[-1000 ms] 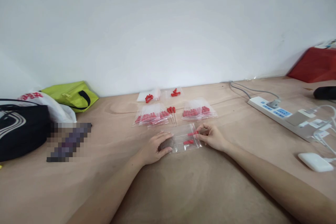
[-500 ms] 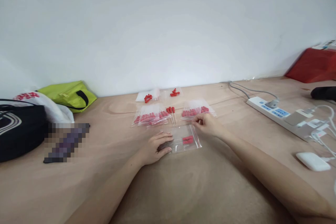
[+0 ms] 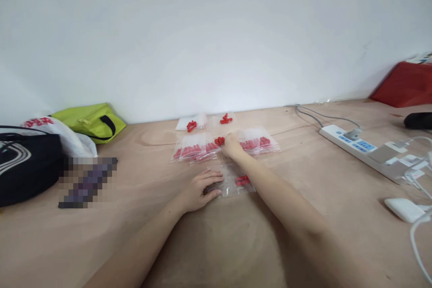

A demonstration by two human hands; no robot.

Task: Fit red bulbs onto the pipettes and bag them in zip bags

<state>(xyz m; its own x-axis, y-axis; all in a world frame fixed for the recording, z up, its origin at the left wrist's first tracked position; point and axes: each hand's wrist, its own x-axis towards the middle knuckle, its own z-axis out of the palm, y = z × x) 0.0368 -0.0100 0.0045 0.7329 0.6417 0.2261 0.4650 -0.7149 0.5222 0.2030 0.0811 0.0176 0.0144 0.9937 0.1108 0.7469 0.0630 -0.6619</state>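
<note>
My left hand (image 3: 202, 189) lies on the left part of a clear zip bag (image 3: 231, 187), fingers apart and thumb at its near edge. Inside this bag are droppers with red bulbs (image 3: 242, 181) toward the right; my right forearm covers part of that end. Farther back, my right hand (image 3: 231, 146) is at the loose red-bulbed droppers (image 3: 219, 141), its fingertips mostly hidden behind the hand. To the left is a pile of filled bags (image 3: 194, 149), and a second pile of filled bags (image 3: 261, 143) lies to the right.
Near the wall, red bulbs (image 3: 191, 126) rest on a bag stack, with more red bulbs (image 3: 226, 119) beside them. A white power strip (image 3: 351, 144) with cables and a white charger (image 3: 403, 209) are at right. A black bag (image 3: 30, 175) and yellow-green bag (image 3: 91, 121) sit left.
My right hand has moved left and away from me, from the zip bag's right end to the loose droppers. My left hand stays on the bag.
</note>
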